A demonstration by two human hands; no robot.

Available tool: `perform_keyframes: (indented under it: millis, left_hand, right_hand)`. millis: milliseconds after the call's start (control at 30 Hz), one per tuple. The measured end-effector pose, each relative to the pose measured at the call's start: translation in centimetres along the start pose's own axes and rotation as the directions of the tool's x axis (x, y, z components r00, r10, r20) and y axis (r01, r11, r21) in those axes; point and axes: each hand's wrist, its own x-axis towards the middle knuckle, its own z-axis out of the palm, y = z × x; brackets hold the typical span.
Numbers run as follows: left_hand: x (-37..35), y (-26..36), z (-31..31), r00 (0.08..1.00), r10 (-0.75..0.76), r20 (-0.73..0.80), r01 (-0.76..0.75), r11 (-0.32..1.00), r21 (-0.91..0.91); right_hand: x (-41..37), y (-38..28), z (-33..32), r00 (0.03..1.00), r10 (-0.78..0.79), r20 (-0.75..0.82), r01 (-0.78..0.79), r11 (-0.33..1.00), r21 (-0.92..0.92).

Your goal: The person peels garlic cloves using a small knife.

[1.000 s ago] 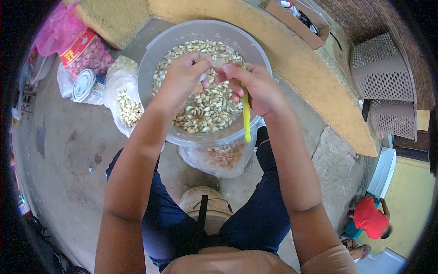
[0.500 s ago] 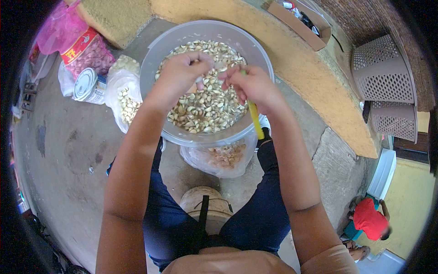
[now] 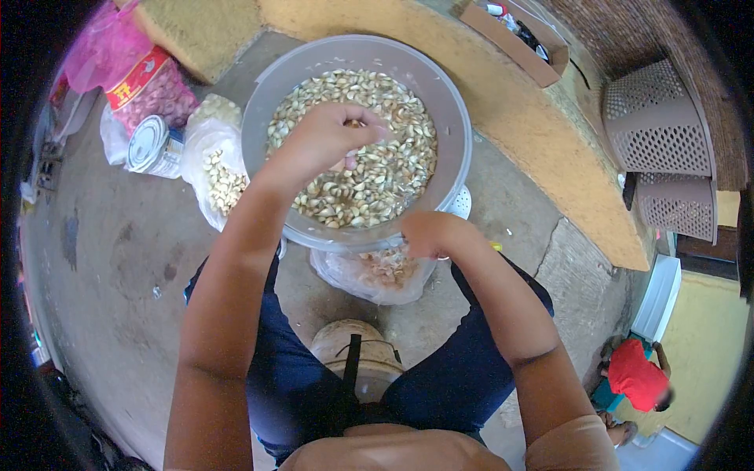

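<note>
A large grey plastic tub holds many garlic cloves in water. Over the cloves, my left hand is closed with thumb and fingertips together; what sits in the pinch is too small to make out. My right hand is closed at the tub's near rim, above a clear plastic bag of garlic skins. Beyond its wrist shows the yellow end of a slim tool; the rest of that tool is hidden by the hand.
Left of the tub are a bag of peeled cloves, a tin can and a pink net sack. A bucket stands between my knees. Crates and a cardboard box lie right; a person in red is farther off.
My right hand has moved from above the cloves down toward me, over the bag of skins, with the slim yellow tool. My left hand has stayed over the tub, shifting slightly.
</note>
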Motion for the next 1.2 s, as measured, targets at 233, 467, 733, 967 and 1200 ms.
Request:
perform_keyframes:
  millis: [233,467,733,967,1200]
  left_hand:
    - [-0.4,0.4,1.1,0.992,0.089,0.09,-0.094,0.994,0.055]
    - [0.5,-1.5,3.2,0.901,0.434,0.024,-0.424,0.867,0.262]
    - [-0.3,-0.6,4.0,0.977,0.206,0.06,-0.211,0.973,0.093]
    - [0.3,0.3,2.3,0.986,-0.017,0.164,0.071,0.942,-0.328]
    - [1.2,-0.8,1.8,0.96,-0.041,0.276,0.21,0.756,-0.62]
  right_hand:
    - [-1.8,0.9,-3.4,0.905,0.131,-0.405,0.203,0.704,0.681]
    - [-3.1,0.6,-5.1,0.917,0.078,-0.39,0.396,-0.285,0.873]
    - [-3.0,1.6,-4.5,0.899,0.125,-0.419,0.429,-0.068,0.901]
    - [-2.0,3.0,-3.1,0.877,0.052,-0.478,0.278,0.755,0.593]
    - [0.2,1.1,0.7,0.99,-0.023,-0.136,0.027,0.999,0.021]
